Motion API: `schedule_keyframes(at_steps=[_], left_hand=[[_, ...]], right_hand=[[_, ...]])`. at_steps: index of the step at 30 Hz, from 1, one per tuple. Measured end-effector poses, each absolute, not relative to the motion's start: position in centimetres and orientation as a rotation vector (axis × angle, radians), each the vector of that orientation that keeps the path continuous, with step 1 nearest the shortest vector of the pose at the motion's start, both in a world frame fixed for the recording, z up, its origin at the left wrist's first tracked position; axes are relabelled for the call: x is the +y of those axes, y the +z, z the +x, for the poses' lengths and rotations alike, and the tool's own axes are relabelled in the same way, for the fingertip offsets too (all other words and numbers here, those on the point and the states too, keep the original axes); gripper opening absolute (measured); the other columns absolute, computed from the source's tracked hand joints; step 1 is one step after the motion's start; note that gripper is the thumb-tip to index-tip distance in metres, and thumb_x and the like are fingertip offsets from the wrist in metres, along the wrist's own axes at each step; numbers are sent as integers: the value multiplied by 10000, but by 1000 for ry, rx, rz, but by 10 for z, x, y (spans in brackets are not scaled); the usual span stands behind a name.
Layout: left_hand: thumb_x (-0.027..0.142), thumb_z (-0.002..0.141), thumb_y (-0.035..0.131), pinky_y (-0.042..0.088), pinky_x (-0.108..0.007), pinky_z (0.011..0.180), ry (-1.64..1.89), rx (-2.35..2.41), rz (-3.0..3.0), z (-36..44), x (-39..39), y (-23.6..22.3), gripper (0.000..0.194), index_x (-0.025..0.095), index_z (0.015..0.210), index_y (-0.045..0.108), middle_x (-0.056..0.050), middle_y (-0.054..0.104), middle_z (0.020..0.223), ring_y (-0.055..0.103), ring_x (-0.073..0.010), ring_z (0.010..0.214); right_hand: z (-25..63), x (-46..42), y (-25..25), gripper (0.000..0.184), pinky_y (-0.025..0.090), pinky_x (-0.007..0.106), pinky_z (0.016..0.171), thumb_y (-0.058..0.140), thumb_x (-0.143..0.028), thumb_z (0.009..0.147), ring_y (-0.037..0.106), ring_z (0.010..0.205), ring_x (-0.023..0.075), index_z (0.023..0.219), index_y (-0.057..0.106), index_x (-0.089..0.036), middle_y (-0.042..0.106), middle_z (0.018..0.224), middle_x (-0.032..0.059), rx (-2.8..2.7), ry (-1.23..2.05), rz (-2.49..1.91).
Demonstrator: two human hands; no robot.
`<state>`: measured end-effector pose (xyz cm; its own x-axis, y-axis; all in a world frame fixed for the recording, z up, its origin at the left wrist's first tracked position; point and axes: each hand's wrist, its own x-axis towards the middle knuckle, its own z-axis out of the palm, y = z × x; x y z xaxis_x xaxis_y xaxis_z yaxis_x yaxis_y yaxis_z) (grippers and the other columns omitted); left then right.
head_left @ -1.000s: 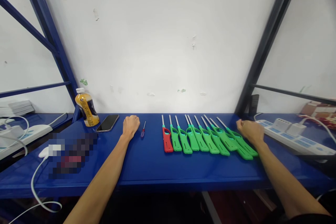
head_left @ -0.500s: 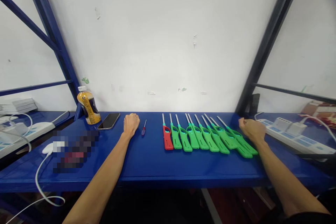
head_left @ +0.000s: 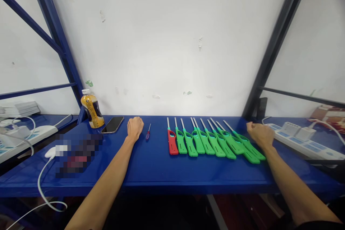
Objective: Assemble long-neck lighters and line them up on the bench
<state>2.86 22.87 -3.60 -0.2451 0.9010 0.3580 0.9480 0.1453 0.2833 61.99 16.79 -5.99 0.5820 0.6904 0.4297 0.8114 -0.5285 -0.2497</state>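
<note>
My left hand (head_left: 135, 128) rests on the blue table as a closed fist, back of the hand up, with nothing visible in it. It lies between a phone (head_left: 113, 124) and a small screwdriver (head_left: 148, 134) with a purple handle, touching neither. On the right, my right hand (head_left: 261, 136) is also curled into a fist, beside the end of a row of lighters. That row has one red long-neck lighter (head_left: 173, 143) at its left end, then several green long-neck lighters (head_left: 208, 144), metal tips pointing to the wall. Those at the right overlap and slant.
A yellow drink bottle (head_left: 93, 109) stands at the back left. In front of it are a blurred-out dark item (head_left: 79, 156) and a white cable (head_left: 40, 183). Power strips lie beyond both frame posts, one on the right (head_left: 302, 137). A white wall (head_left: 167, 43) closes the back.
The view has shifted very slightly. Both fists and the things on the table stay in place.
</note>
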Motion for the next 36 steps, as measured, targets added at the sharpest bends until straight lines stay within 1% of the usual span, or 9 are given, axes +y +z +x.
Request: schedule_keyframes(at_steps=[7, 20, 25, 29, 30, 31, 33, 34, 36], left_hand=[[410, 1034, 709, 614, -486, 959, -652, -2298, -1886, 31, 227, -35, 400, 184, 1358, 643, -114, 672, 1361, 702, -269, 1155], [416, 1034, 708, 612, -494, 965, -540, -2382, -2148, 52, 221, -30, 408, 189, 1366, 639, -110, 667, 1372, 700, -269, 1160], [408, 1032, 712, 610, -495, 970, -723, -2449, -2286, 50, 214, -25, 407, 191, 1368, 639, -111, 663, 1379, 696, -272, 1170], [411, 1025, 720, 611, -482, 965, -1012, -2454, -2444, 56, 203, -15, 405, 201, 1362, 644, -101, 665, 1375, 696, -276, 1174], [414, 1025, 720, 613, -478, 959, -1076, -2439, -2511, 59, 198, -13, 401, 199, 1356, 648, -98, 668, 1369, 699, -274, 1165], [416, 1027, 717, 617, -474, 951, -1130, -2417, -2589, 63, 193, -12, 398, 195, 1351, 650, -96, 672, 1361, 703, -270, 1151], [417, 1035, 706, 623, -470, 936, -1205, -2356, -2764, 72, 179, -12, 390, 188, 1346, 649, -100, 680, 1342, 711, -254, 1119], [418, 1038, 702, 624, -467, 931, -1226, -2319, -2852, 77, 172, -13, 387, 188, 1344, 648, -100, 683, 1333, 713, -249, 1109], [421, 1039, 701, 628, -460, 919, -1246, -2236, -3003, 86, 156, -14, 383, 185, 1337, 650, -97, 689, 1315, 718, -244, 1092]], right_hand=[[610, 155, -49, 307, 611, 429, 957, 659, -375, 1071, 698, 1190, 263, 1327, 690, -209, 673, 1387, 120, -1192, -281, -2349], [607, 151, -34, 376, 628, 467, 924, 710, -370, 1034, 699, 1167, 278, 1365, 669, -196, 658, 1422, 125, -901, -230, -2087], [584, 133, 2, 360, 629, 486, 921, 676, -385, 1056, 700, 1166, 295, 1349, 673, -176, 665, 1405, 134, -828, -310, -1851], [522, 88, 17, 375, 620, 488, 954, 700, -418, 1040, 706, 1152, 299, 1322, 680, -172, 686, 1349, 87, -925, -350, -1582], [497, 73, 14, 305, 620, 422, 942, 671, -443, 1054, 710, 1129, 296, 1256, 721, -220, 703, 1321, 46, -990, -326, -1519], [470, 58, 9, 346, 634, 426, 869, 683, -443, 1049, 731, 1022, 245, 1258, 694, -167, 723, 1221, 69, -1103, -273, -1455], [410, 33, -2, 383, 624, 346, 711, 643, -529, 1050, 716, 769, 186, 1236, 725, -204, 747, 961, 26, -1397, -82, -1329], [382, 25, -6, 440, 615, 330, 655, 719, -574, 984, 697, 686, 180, 1280, 735, -249, 751, 888, 3, -1543, 26, -1265], [335, 18, -12, 684, 618, 326, 633, 914, -532, 806, 702, 640, 183, 1425, 690, -345, 786, 904, -19, -1728, 193, -1155]])
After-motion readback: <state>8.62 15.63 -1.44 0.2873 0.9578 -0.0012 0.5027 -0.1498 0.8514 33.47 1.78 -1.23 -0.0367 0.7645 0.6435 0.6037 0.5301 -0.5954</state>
